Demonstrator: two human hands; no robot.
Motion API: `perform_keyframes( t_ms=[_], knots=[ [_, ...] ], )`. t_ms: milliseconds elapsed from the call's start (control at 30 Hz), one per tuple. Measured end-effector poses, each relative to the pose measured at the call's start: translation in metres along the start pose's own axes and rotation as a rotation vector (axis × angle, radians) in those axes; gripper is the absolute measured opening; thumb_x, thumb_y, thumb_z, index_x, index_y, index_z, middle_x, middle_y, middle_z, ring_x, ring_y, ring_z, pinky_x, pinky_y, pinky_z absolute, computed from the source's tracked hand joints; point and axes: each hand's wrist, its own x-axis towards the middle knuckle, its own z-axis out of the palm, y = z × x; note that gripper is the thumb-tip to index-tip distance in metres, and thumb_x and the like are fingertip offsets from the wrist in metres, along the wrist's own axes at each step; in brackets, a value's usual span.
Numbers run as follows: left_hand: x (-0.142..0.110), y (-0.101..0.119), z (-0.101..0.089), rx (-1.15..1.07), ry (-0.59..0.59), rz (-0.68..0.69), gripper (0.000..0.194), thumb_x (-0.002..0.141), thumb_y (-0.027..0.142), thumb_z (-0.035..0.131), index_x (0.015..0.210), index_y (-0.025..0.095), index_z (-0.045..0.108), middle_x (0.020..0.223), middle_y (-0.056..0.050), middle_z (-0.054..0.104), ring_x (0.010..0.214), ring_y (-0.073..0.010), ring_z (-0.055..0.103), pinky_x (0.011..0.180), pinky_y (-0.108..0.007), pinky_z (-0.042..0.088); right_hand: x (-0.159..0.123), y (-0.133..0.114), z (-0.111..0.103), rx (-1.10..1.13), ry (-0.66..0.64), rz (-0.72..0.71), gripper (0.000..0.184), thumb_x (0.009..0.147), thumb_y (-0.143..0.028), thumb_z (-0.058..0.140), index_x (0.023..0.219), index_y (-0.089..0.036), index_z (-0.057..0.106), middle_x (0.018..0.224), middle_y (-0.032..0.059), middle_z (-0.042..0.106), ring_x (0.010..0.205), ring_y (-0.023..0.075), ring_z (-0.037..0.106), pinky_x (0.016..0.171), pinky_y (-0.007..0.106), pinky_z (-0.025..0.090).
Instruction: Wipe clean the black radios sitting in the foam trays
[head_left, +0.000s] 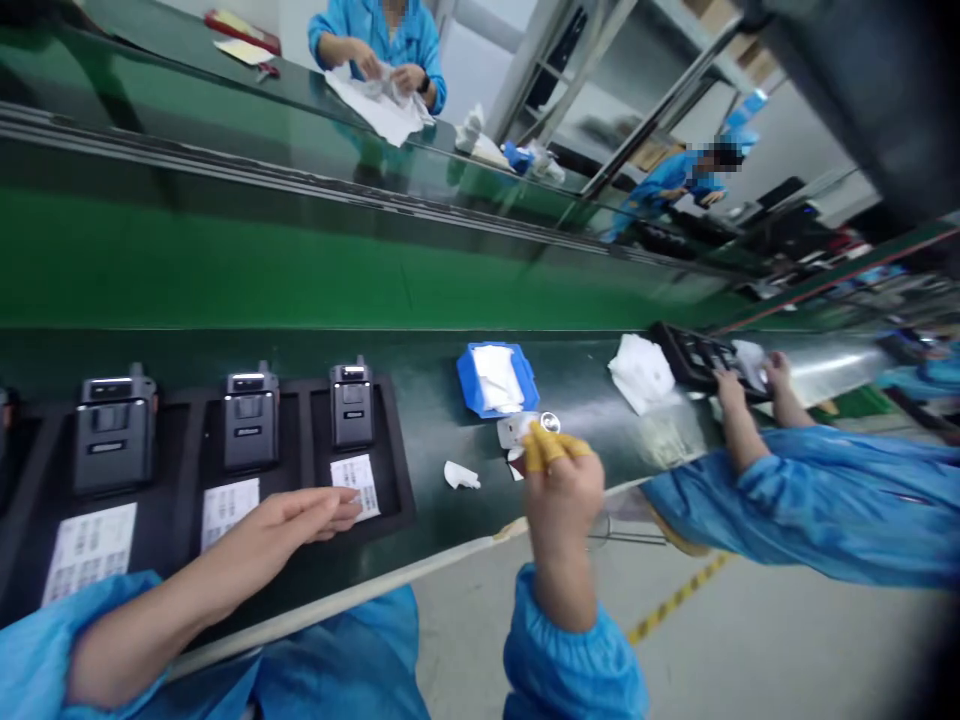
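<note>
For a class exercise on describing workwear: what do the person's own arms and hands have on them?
The left sleeve and right sleeve are light blue, with gathered elastic cuffs. The right hand wears yellow finger cots on its fingertips; the left hand shows none.

Free passage is being offered to the left hand (300, 525) and the right hand (562, 500) across the bare green conveyor belt (427, 420) between the black device tray (397, 490) and the blue bin (469, 385), while the way rightward is being obstructed by a co-worker's forearm (739, 430).
</note>
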Motion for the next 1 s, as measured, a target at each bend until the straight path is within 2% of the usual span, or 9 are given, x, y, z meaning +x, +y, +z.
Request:
perform_keyframes(
  t_ms=[133,300,367,433,500,600,767,867,1000],
  knots=[
    [0.004,-0.007,0.0,0.259,0.097,0.151,0.046,0.082,0.056,0.057,0.109,0.021,0.068,0.112,-0.008,0.071,0.109,-0.0257,0.063,0.1,-0.038,0.045,0.035,0.052,0.001,-0.148,-0.087,0.117,0.033,0.083,-0.032,0.047,0.091,-0.016,0.075,0.081,0.013,0.061,0.071,0.022,0.048,0.064,0.036,0.035],
    [0.002,-0.015,0.007,0.618,0.238,0.476,0.031,0.09,0.036,0.048,0.105,0.019,0.07,0.106,-0.006,0.072,0.098,-0.0219,0.067,0.09,-0.034,0.052,0.032,0.069,0.004,-0.119,-0.249,0.052,0.022,0.07,-0.03,0.056,0.07,-0.02,0.076,0.064,0.0093,0.057,0.057,0.0183,0.038,0.056,0.034,0.025],
    [0.004,-0.019,0.007,0.755,0.272,0.645,0.031,0.091,0.028,0.045,0.109,0.018,0.068,0.11,-0.008,0.071,0.104,-0.0217,0.065,0.096,-0.037,0.049,0.03,0.074,0.005,-0.271,-0.318,0.09,0.024,0.069,-0.034,0.054,0.06,-0.022,0.073,0.056,0.0076,0.051,0.053,0.0187,0.035,0.056,0.035,0.023],
    [0.009,-0.023,0.006,0.909,0.28,0.775,0.032,0.092,0.022,0.043,0.115,0.016,0.064,0.121,-0.009,0.066,0.12,-0.0237,0.056,0.107,-0.045,0.039,0.029,0.069,0.008,-0.345,-0.269,0.044,0.028,0.072,-0.034,0.049,0.06,-0.021,0.07,0.056,0.0081,0.05,0.056,0.0223,0.04,0.059,0.038,0.024],
    [0.015,-0.027,0.006,1.058,0.282,0.81,0.034,0.093,0.022,0.044,0.123,0.017,0.058,0.133,-0.009,0.058,0.133,-0.0258,0.043,0.114,-0.052,0.025,0.03,0.048,0.013,-0.287,-0.186,-0.045,0.027,0.074,-0.03,0.046,0.063,-0.021,0.069,0.059,0.0083,0.051,0.062,0.0247,0.045,0.064,0.041,0.027],
    [0.026,-0.032,0.006,1.221,0.293,0.752,0.042,0.093,0.033,0.049,0.133,0.017,0.049,0.141,-0.01,0.049,0.138,-0.0266,0.034,0.115,-0.056,0.016,0.033,-0.009,0.028,-0.065,-0.084,-0.212,0.019,0.074,-0.025,0.05,0.07,-0.023,0.069,0.07,0.0067,0.057,0.072,0.0242,0.049,0.077,0.045,0.028],
    [0.037,-0.041,0.006,1.322,0.326,0.735,0.055,0.091,0.045,0.051,0.135,0.014,0.045,0.143,-0.014,0.046,0.138,-0.0265,0.034,0.116,-0.052,0.016,0.037,-0.103,0.066,0.122,-0.156,-0.611,0.026,0.072,-0.005,0.047,0.062,-0.023,0.063,0.077,0.0031,0.062,0.08,0.0192,0.049,0.089,0.045,0.028],
    [0.037,-0.04,0.005,1.323,0.299,0.738,0.055,0.091,0.046,0.052,0.134,0.012,0.046,0.141,-0.013,0.049,0.137,-0.0259,0.036,0.116,-0.049,0.019,0.036,-0.132,0.082,0.095,-0.167,-0.74,0.028,0.079,-0.004,0.048,0.065,-0.022,0.065,0.085,0.0039,0.065,0.084,0.0187,0.049,0.092,0.045,0.025],
    [0.035,-0.037,0.005,1.327,0.278,0.715,0.053,0.091,0.045,0.051,0.133,0.013,0.048,0.141,-0.013,0.048,0.137,-0.0254,0.036,0.116,-0.047,0.021,0.033,-0.144,0.093,0.1,-0.186,-0.798,0.027,0.081,-0.004,0.049,0.069,-0.022,0.065,0.087,0.0035,0.066,0.085,0.0183,0.05,0.093,0.046,0.021]
  ],
)
